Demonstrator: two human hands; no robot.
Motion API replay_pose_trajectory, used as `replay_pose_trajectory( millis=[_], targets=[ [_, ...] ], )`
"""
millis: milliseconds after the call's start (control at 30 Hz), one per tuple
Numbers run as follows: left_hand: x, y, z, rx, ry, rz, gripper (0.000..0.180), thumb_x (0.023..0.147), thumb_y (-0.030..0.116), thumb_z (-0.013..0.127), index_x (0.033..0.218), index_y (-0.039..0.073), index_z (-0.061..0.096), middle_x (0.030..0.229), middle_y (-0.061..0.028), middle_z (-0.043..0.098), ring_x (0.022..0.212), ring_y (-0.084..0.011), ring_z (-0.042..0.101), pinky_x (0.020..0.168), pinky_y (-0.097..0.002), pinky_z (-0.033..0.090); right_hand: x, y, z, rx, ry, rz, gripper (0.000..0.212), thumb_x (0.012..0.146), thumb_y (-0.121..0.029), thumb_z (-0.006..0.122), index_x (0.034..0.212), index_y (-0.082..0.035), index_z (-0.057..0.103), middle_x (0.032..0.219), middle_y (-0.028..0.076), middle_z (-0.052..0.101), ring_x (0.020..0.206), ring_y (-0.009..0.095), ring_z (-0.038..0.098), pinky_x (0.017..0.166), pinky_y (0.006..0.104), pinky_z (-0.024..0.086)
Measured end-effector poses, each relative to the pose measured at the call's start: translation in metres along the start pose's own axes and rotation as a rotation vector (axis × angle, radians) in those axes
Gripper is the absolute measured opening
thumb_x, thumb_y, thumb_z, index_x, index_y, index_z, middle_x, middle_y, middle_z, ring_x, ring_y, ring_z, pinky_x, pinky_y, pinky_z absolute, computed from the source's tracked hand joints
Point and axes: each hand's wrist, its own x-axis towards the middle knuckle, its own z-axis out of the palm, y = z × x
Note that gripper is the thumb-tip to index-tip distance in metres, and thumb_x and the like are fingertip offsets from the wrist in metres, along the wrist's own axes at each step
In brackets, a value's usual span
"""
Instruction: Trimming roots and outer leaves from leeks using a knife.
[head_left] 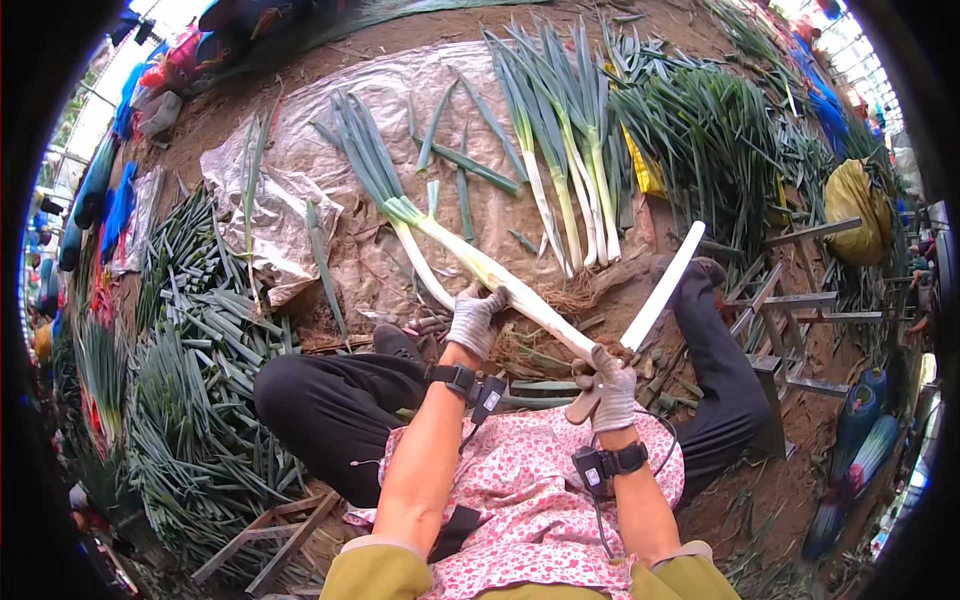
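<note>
My left hand (pixel 475 320), in a grey-white glove, is closed around the white shaft of a leek (pixel 530 303) that lies slanted in front of me. A second leek stem (pixel 424 268) runs in under that hand; I cannot tell whether it is gripped too. At the leek's root end, my gloved right hand (pixel 607 388) is closed on a knife. The long pale blade (pixel 664 285) points up and to the right, and the brown handle (pixel 583 407) sticks out below the palm. The right fingers touch the leek's lower end.
Several leeks (pixel 575 170) lie on a silvery sheet (pixel 370 85) ahead. Big heaps of green leek leaves stand at left (pixel 200 390) and right (pixel 705 140). Wooden frames (pixel 790 300) stand beside my right leg. Root trimmings (pixel 535 355) litter the ground between my legs.
</note>
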Motion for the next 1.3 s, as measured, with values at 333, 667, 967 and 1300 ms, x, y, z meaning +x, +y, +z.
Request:
replay_pose_trajectory(
  millis=[333, 667, 967, 1300],
  targets=[
    [-0.005, 0.015, 0.008, -0.041, -0.026, 0.019, 0.032, 0.11, 0.007, 0.067, 0.141, 0.003, 0.058, 0.116, -0.0106, 0.073, 0.1, -0.029, 0.079, 0.082, -0.0477, 0.073, -0.001, 0.0, 0.0, -0.037, -0.086, 0.137, 0.019, 0.1, -0.007, 0.08, 0.111, 0.004, 0.07, 0.094, 0.02, 0.08, 0.067, 0.023, 0.074, 0.054, 0.0305, 0.056],
    [-0.022, 0.05, 0.04, 0.052, -0.122, 0.313, 0.059, 0.11, 0.018, 0.073, 0.156, 0.011, 0.038, 0.117, -0.0208, 0.074, 0.106, -0.0368, 0.079, 0.089, -0.0579, 0.07, 0.025, 0.004, -0.042, -0.527, -0.237, 0.015, 0.032, 0.095, -0.002, 0.085, 0.121, -0.004, 0.066, 0.108, 0.004, 0.074, 0.088, 0.016, 0.075, 0.077, 0.0315, 0.066],
    [-0.103, 0.028, 0.088, 0.279, -0.347, 0.419, 0.056, 0.111, 0.021, 0.073, 0.156, 0.005, 0.044, 0.123, -0.016, 0.075, 0.113, -0.0297, 0.077, 0.105, -0.0472, 0.061, 0.025, -0.106, 0.058, -0.667, -0.219, -0.291, 0.046, 0.101, -0.017, 0.086, 0.136, 0.001, 0.061, 0.096, 0.007, 0.076, 0.066, 0.015, 0.071, 0.055, 0.0309, 0.054],
    [-0.157, 0.042, 0.124, 0.435, -0.273, 0.501, 0.046, 0.115, 0.01, 0.063, 0.158, 0.003, 0.046, 0.128, -0.0131, 0.074, 0.117, -0.022, 0.073, 0.106, -0.0382, 0.059, -0.003, -0.123, 0.079, -1.192, -0.208, -0.851, 0.055, 0.097, -0.027, 0.089, 0.141, -0.002, 0.067, 0.12, 0.017, 0.08, 0.11, 0.03, 0.078, 0.097, 0.0404, 0.061]
  ],
)
